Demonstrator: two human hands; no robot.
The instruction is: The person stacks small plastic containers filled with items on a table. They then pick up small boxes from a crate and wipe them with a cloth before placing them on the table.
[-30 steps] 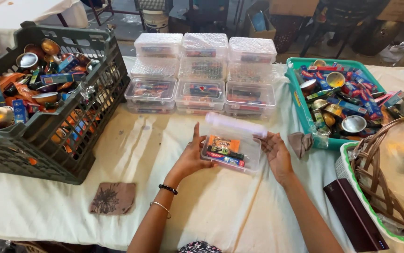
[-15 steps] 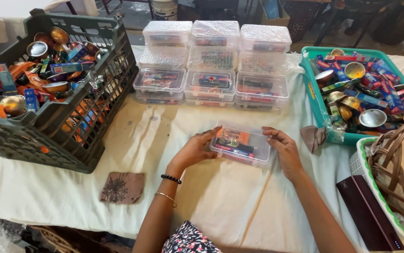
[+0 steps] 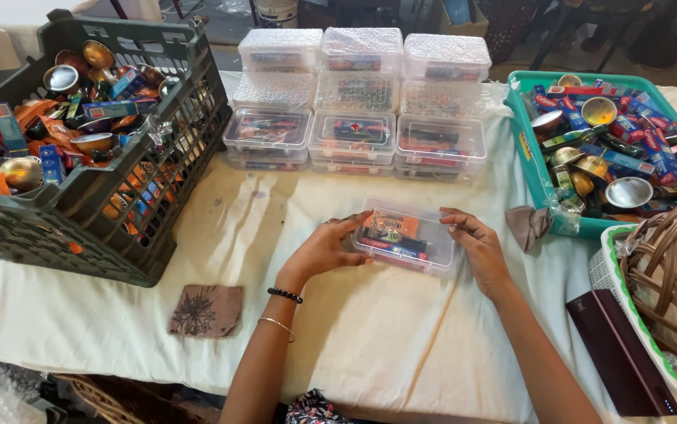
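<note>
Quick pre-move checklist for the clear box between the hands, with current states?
1. Left hand on the clear plastic lidded box: ok, fingers touch its left end.
2. Right hand on the box: ok, fingers at its right end.
3. Lid seated all round: cannot tell; the lid lies on top, its catches are not visible.
4. Box flat on the white tablecloth: ok.
5. Contents inside: ok, small colourful packets show through the lid, none sticking out.
6. Space in front of the stacked clear boxes: ok, bare cloth lies between the stack and the held box.
</note>
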